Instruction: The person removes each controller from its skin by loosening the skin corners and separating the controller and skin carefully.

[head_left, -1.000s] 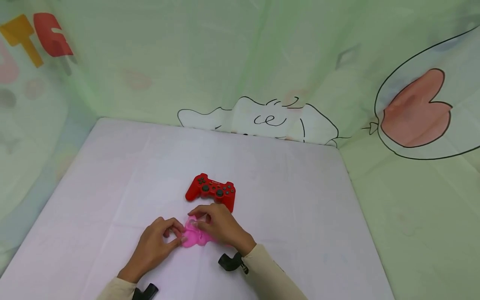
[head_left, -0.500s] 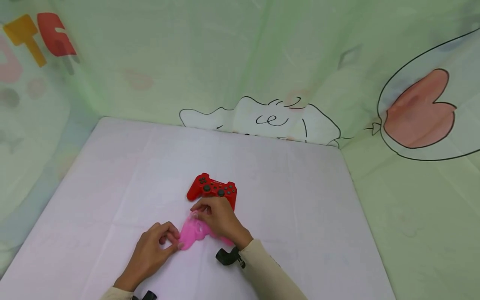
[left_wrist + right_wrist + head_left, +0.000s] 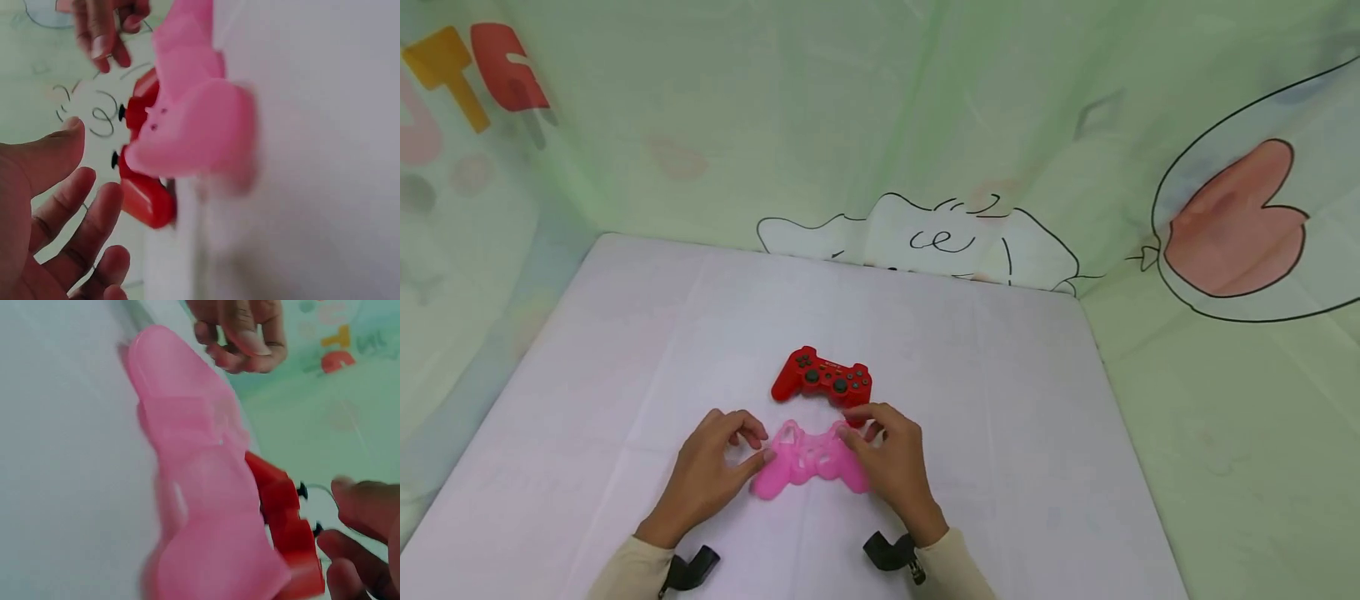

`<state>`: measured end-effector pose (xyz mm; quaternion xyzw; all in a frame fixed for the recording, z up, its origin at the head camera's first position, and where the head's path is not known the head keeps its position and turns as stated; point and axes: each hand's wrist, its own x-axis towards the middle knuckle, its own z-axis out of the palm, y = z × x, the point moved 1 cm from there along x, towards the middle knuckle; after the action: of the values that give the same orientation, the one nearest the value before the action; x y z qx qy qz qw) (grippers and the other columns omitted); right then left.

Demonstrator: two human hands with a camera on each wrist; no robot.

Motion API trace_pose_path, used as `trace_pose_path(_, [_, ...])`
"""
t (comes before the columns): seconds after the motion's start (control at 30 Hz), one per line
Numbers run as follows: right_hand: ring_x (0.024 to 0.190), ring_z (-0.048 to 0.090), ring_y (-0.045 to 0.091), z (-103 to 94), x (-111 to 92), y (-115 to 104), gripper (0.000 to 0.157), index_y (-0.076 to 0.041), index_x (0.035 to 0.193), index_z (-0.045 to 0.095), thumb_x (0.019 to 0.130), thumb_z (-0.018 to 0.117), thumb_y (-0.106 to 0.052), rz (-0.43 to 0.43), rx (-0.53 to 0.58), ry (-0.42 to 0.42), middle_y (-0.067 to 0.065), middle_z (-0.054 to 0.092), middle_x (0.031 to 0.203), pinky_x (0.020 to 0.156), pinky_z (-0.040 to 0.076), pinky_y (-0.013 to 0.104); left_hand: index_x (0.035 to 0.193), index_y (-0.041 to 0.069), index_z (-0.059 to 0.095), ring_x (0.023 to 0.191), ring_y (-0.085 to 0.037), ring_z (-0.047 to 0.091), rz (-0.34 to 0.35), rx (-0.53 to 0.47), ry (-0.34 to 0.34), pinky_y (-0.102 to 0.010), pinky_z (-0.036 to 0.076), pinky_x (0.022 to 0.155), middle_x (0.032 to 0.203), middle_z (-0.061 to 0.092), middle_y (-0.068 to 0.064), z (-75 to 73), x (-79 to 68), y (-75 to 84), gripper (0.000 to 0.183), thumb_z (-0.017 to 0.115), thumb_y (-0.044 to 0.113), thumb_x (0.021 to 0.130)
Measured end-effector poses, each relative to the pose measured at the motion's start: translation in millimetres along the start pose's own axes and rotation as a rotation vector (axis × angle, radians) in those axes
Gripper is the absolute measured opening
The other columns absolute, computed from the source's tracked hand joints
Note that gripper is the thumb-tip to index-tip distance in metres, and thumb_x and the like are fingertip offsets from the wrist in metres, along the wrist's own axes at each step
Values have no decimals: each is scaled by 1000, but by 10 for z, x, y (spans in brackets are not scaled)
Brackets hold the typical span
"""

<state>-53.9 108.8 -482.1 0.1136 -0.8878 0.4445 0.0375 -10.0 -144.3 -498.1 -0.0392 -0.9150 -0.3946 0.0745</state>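
Note:
A pink silicone controller cover lies spread out on the white table, its two grips pointing toward the person. Just behind it sits a red game controller with black thumbsticks, its right grip partly hidden by the right hand. My left hand hovers by the cover's left side. In the left wrist view, that hand's thumb and fingers are loosely bent with nothing between them. At the cover's upper right is my right hand, overlapping its edge in the head view. The right wrist view shows its fingers apart and holding nothing.
The white table reaches back to a green printed curtain with a cartoon drawing along the table's far edge. A black wrist device sits on each wrist, the left one and the right one.
My right hand has let go of the cover's upper left and moved right. The cover, bunched and partly hidden before, now lies flat in its controller shape. My left hand has released its left edge.

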Motion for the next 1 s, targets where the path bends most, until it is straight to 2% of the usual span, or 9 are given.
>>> trace_pose_path(0.1, [74,57,10,-79,-157,131,26,-28,105,73,81,84,-28,142,-35,99,-12,70,98,67,45,25,101,32,65,93,-11,54,84,-36,-21,-33,49,78,94,63,21,54,176,128,28,84,35,80])
trace_pose_path(0.23, [75,57,12,-91,-360,238,32,-33,104,72,77,87,-27,306,-72,118,-15,71,97,67,45,25,105,30,70,95,-12,56,199,-36,-65,-33,50,79,99,67,18,208,389,302,28,83,35,81])
trace_pose_path(0.33, [76,55,12,-53,-463,278,32,-35,104,72,77,87,-28,356,-83,83,-16,71,93,68,43,24,103,29,74,89,-9,55,252,36,-111,-28,49,74,96,70,17,358,498,403,29,85,38,78])
trace_pose_path(0.43, [75,52,12,-16,-514,284,32,-36,105,71,78,86,-28,362,-81,60,-20,72,90,68,41,24,101,27,76,83,-7,51,285,124,-154,-26,47,71,92,73,14,496,554,474,28,85,39,77])
trace_pose_path(0.57, [73,51,13,13,-533,262,31,-37,106,71,80,84,-27,347,-66,38,-21,71,87,67,39,24,99,23,77,85,-9,49,291,208,-173,-29,47,73,92,72,8,611,587,508,29,86,39,76])
trace_pose_path(0.73, [72,50,13,17,-535,244,31,-36,106,71,80,84,-27,358,-77,24,-19,71,86,67,39,25,94,21,76,85,-12,47,266,275,-179,-30,43,74,87,68,6,650,611,514,27,88,33,74])
trace_pose_path(0.9, [68,50,12,-10,-575,233,27,-33,102,70,80,84,-25,371,-82,26,-18,70,83,64,39,24,87,20,74,77,-9,44,214,218,-190,-28,40,69,73,65,9,660,634,538,20,88,26,74])
trace_pose_path(1.0, [65,50,11,-23,-602,227,26,-33,100,70,81,83,-23,390,-91,18,-18,69,80,61,40,23,86,19,75,75,-9,44,201,184,-184,-29,38,69,72,66,8,666,647,549,19,89,24,74])
